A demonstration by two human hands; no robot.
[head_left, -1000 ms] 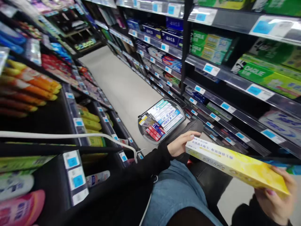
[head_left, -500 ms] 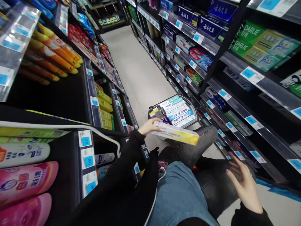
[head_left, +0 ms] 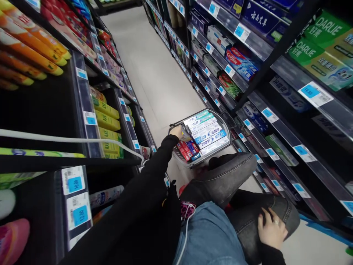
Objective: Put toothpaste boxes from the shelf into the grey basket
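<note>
My left hand (head_left: 176,131) reaches into the left end of a dark shopping basket (head_left: 190,165) on the floor. Its fingers are closed on a toothpaste box (head_left: 186,133) with a grey-yellow side, mostly hidden by the hand and the boxes around it. Beside it lie red boxes (head_left: 188,149). White-and-blue toothpaste boxes (head_left: 211,134) lie side by side in the right part of the basket. My right hand (head_left: 273,228) rests on my right knee with its fingers spread, holding nothing.
Shelves of toothpaste boxes (head_left: 239,62) line the right side. On the left, shelves hold orange bottles (head_left: 33,44) and yellow packs (head_left: 109,121). A white cable (head_left: 68,139) crosses the left side. The aisle floor (head_left: 138,55) runs ahead between the shelves.
My left hand has moved forward and down into the basket; the yellow-and-white box is no longer held up above my knee. My right hand has come down onto the right knee.
</note>
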